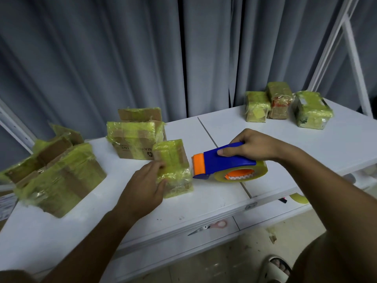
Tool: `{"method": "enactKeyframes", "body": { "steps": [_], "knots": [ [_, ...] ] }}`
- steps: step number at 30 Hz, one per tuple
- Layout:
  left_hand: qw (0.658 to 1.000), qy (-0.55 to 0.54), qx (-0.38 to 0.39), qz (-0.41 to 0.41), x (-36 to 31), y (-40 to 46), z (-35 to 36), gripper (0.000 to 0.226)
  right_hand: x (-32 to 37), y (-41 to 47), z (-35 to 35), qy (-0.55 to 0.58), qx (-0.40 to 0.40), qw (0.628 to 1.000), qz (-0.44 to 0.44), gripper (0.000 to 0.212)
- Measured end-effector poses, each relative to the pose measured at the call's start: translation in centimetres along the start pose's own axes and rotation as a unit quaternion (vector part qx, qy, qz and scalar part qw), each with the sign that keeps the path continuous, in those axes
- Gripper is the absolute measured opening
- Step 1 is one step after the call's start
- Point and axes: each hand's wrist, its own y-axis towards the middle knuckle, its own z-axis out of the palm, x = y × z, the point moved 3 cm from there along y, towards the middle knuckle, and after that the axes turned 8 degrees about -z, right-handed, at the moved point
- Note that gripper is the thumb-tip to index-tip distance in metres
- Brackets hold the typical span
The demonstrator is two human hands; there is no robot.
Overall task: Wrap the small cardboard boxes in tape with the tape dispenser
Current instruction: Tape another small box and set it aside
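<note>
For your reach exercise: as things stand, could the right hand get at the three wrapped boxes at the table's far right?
Probably not at once: the right hand grips the tape dispenser. The path to the three wrapped boxes looks clear.

- Your small cardboard box (173, 168), upright on the table (204, 203) and already sheathed in yellowish tape.
- Your tape dispenser (224, 162), blue with an orange front and a yellowish roll, its front end against the box's right side.
- Five more taped boxes: two at left (59, 170) (135, 135), three at far right (257, 107) (279, 101) (312, 112).
</note>
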Motion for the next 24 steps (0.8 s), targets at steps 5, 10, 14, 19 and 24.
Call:
{"method": "enactKeyframes", "body": {
  "steps": [5, 10, 14, 19, 24],
  "knots": [
    [0.998, 0.031, 0.029, 0.043, -3.2, 0.8, 1.4, 0.064, -0.2, 0.2, 0.0, -0.007, -0.003, 1.0, 0.01, 0.053],
    [0.997, 0.021, 0.064, 0.042, -3.0, 1.5, 3.5, 0.057, -0.5, 0.5, 0.0, -0.02, -0.011, 1.0, 0.018, 0.05],
    [0.998, 0.018, 0.054, 0.039, -2.6, 1.8, 3.7, 0.064, -0.7, 0.7, 0.2, -0.016, -0.011, 1.0, 0.021, 0.049],
    [0.998, 0.008, 0.062, 0.03, -2.2, 1.8, 3.0, 0.053, -0.9, -0.4, -0.5, 0.02, -0.007, 1.0, 0.004, 0.059],
    [0.997, -0.004, 0.078, 0.028, -1.9, 1.7, 2.7, 0.047, -1.0, -0.9, -0.5, 0.026, -0.001, 0.999, -0.022, 0.056]
  ]
}}
